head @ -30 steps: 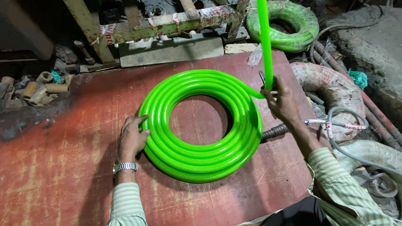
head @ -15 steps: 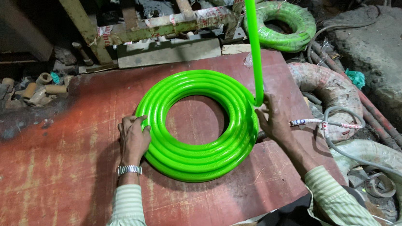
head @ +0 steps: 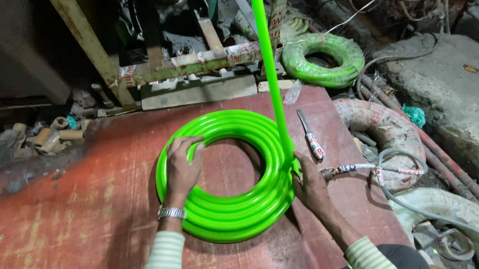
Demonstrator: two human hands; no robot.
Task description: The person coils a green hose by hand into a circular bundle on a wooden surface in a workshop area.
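Here, on red worktop (head: 57, 225) toward its far right corner, green hose coil (head: 228, 176) mid-winding; left hand (head: 182, 168) fingers spread flat over coil's left side, right hand (head: 310, 186) fingers pressing incoming strand (head: 268, 63) against right rim; next, likely another guided turn.

Few labels showed and no screens or signs. White tape with red print (head: 226, 53) wrapped the rusty green metal bar (head: 187, 70) at upper centre. A knife (head: 311, 137) right of centre bore a white-and-red labelled handle. Similar white-red bands (head: 395, 170) ringed a grey cable (head: 386, 162) at right.
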